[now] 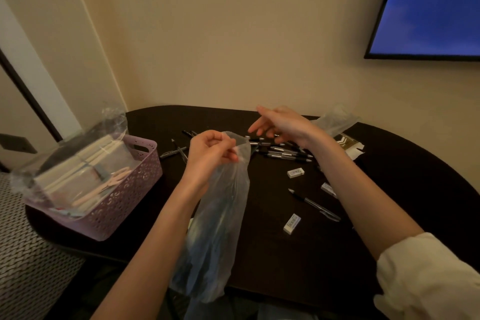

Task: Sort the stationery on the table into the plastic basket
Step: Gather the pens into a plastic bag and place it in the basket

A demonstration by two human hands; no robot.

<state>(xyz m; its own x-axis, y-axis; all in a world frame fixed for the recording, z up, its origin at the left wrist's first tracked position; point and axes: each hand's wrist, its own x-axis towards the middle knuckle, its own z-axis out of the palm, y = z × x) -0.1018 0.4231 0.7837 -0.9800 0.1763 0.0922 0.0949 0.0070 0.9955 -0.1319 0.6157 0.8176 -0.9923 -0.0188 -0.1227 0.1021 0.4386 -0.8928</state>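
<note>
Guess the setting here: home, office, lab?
Probably a home or hotel room, not a lab: a wall-mounted screen glows blue, a dark rounded table stands against a plain wall, and woven upholstery sits beside it.

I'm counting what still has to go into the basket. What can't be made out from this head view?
- Pen pile: the right hand covers part of it, so no count.
- Eraser: partly behind the right forearm.
- Purple basket: crinkled clear plastic blurs its contents.
- Plastic bag gripped by the left hand: too cloudy to show its contents.
</note>
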